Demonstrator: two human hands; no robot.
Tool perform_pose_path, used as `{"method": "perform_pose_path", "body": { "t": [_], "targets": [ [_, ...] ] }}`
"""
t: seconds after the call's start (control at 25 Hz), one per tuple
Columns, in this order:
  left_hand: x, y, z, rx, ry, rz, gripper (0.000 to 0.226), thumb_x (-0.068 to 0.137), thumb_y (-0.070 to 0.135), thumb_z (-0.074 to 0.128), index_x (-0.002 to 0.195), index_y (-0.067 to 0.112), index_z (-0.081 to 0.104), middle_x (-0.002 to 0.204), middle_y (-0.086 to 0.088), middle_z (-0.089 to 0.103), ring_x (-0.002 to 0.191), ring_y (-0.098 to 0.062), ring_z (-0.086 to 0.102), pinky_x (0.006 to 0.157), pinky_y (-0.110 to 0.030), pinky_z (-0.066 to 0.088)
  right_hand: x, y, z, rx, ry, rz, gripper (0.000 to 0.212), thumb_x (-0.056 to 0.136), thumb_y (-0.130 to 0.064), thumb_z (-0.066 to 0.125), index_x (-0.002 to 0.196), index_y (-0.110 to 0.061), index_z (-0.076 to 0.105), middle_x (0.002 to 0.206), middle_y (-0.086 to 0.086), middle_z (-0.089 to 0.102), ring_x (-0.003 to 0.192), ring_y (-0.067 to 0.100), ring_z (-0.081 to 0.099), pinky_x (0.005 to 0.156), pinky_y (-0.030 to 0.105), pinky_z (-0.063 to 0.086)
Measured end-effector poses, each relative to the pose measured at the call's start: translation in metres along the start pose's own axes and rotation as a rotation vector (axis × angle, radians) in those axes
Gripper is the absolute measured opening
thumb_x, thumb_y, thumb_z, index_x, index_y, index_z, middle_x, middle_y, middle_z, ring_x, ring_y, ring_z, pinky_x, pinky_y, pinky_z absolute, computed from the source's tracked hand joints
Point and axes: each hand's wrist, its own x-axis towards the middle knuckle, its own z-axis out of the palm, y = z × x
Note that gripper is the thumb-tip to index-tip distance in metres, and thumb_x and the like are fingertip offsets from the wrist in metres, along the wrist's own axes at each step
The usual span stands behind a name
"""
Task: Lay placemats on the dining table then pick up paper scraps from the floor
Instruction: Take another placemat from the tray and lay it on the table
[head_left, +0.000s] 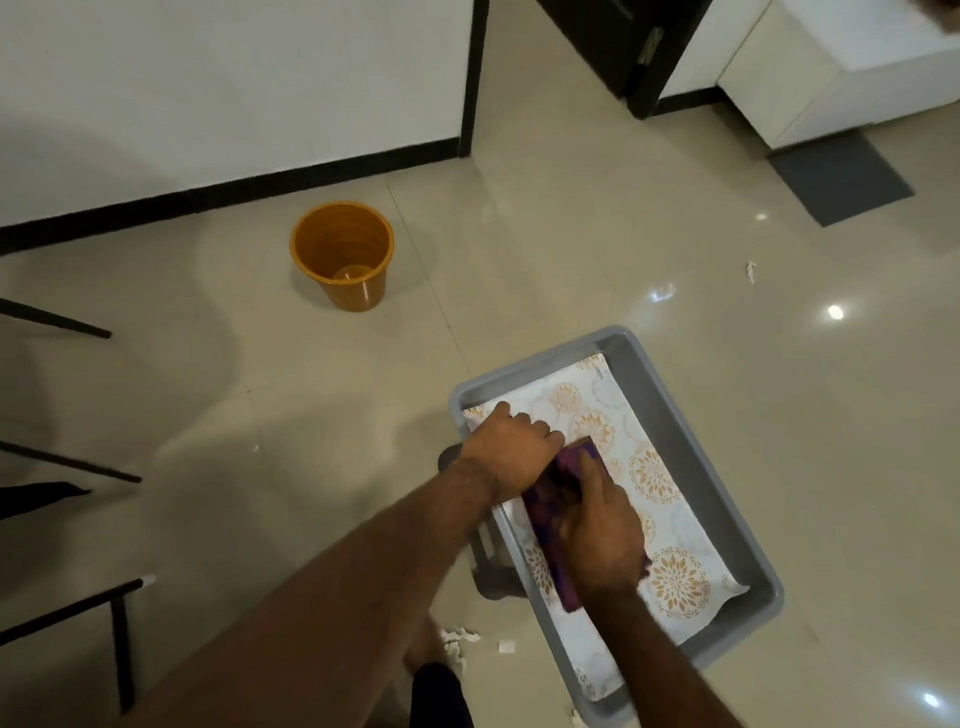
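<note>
Both forearms reach into a grey rectangular plastic tub (693, 441) on the floor at 5 o'clock, where a white placemat with orange flowers (672, 574) lies flat. The left hand (511, 449) has its grip curled round the 11 o'clock end of a folded purple placemat (556, 493). The right hand (602, 527) lies on it, and I cannot tell its grip. White paper scraps (458, 642) sit at the tub's 7 o'clock.

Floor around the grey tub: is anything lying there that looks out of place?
Yes. Torn white paper scraps litter the tiles: a crumpled cluster beside the tub's near-left side, a small square piece next to it, and another bit far off to the right. The orange bin stands upright, away from them.
</note>
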Motion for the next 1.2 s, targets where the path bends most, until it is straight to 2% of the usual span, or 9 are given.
{"method": "perform_pose_path", "body": {
  "t": [0.12,0.32,0.4,0.56,0.76,0.96,1.08,1.16,1.2],
  "targets": [
    [-0.045,-0.047,-0.043,-0.035,0.046,-0.167,0.026,0.095,0.014,0.053,0.121,0.016,0.054,0.114,-0.008,0.067,0.103,-0.031,0.063,0.099,-0.046,0.04,0.027,-0.06,-0.035,-0.015,0.004,-0.124,0.059,0.091,-0.031,0.06,0.145,-0.019,0.039,0.112,0.007,0.067,0.093,0.024,0.063,0.075,0.038,0.055],
    [-0.165,-0.13,-0.088,-0.083,0.154,-0.462,0.038,0.096,0.014,0.049,0.133,0.024,0.05,0.132,-0.007,0.063,0.121,-0.028,0.057,0.101,-0.046,0.039,0.038,-0.191,-0.071,-0.016,0.042,-0.481,0.066,0.076,-0.007,0.068,0.139,-0.015,0.051,0.092,0.008,0.067,0.078,0.027,0.063,0.067,0.04,0.054],
    [-0.231,-0.156,-0.095,-0.104,0.176,-0.598,0.039,0.097,0.013,0.044,0.133,0.024,0.049,0.132,-0.005,0.062,0.121,-0.027,0.056,0.099,-0.044,0.038,0.028,-0.255,-0.075,-0.023,0.044,-0.625,0.064,0.076,-0.008,0.068,0.138,-0.016,0.052,0.09,0.004,0.066,0.078,0.025,0.061,0.068,0.039,0.053],
    [-0.386,-0.184,-0.1,-0.116,0.24,-0.884,0.038,0.09,0.015,0.032,0.12,0.022,0.054,0.113,-0.004,0.065,0.104,-0.03,0.062,0.089,-0.044,0.04,-0.019,-0.385,-0.076,-0.026,0.013,-0.954,0.06,0.082,-0.017,0.069,0.139,-0.02,0.049,0.097,0.0,0.068,0.084,0.02,0.059,0.072,0.037,0.053],
    [-0.573,-0.163,-0.101,-0.119,0.376,-1.288,0.031,0.081,0.037,0.045,0.104,0.025,0.062,0.094,0.002,0.069,0.084,-0.026,0.065,0.073,-0.041,0.046,-0.106,-0.529,-0.075,0.035,-0.066,-1.359,0.049,0.088,-0.034,0.062,0.135,-0.023,0.052,0.095,0.0,0.067,0.082,0.023,0.06,0.067,0.037,0.05],
    [-0.72,-0.103,-0.085,-0.325,0.633,-1.637,0.023,0.085,0.041,0.046,0.097,0.026,0.059,0.085,-0.004,0.067,0.08,-0.034,0.066,0.064,-0.04,0.052,-0.223,-0.63,-0.068,0.174,-0.253,-1.665,0.039,0.094,-0.024,0.053,0.133,-0.027,0.049,0.105,0.002,0.067,0.093,0.029,0.06,0.073,0.039,0.048],
    [-0.792,-0.072,-0.075,-0.489,0.808,-1.866,0.029,0.087,0.029,0.051,0.1,0.018,0.076,0.094,-0.007,0.076,0.089,-0.033,0.071,0.075,-0.04,0.058,-0.286,-0.668,-0.051,0.217,-0.404,-1.721,0.046,0.097,-0.035,0.052,0.142,-0.028,0.045,0.117,0.002,0.067,0.105,0.025,0.061,0.079,0.038,0.051],
    [-0.836,-0.053,-0.066,-0.708,0.855,-1.941,0.017,0.091,0.016,0.064,0.1,0.014,0.078,0.097,-0.002,0.077,0.096,-0.024,0.069,0.086,-0.029,0.049,-0.324,-0.686,-0.044,0.251,-0.555,-1.709,0.052,0.096,-0.042,0.056,0.145,-0.027,0.044,0.12,0.002,0.067,0.107,0.023,0.062,0.084,0.038,0.053],
    [-0.855,-0.042,-0.062,-0.822,0.867,-1.956,0.012,0.092,0.011,0.069,0.096,0.015,0.079,0.093,0.002,0.075,0.094,-0.019,0.068,0.083,-0.024,0.045,-0.342,-0.693,-0.04,0.273,-0.625,-1.714,0.056,0.095,-0.042,0.059,0.146,-0.024,0.044,0.121,0.003,0.067,0.106,0.023,0.063,0.087,0.037,0.053]
  ]
}}
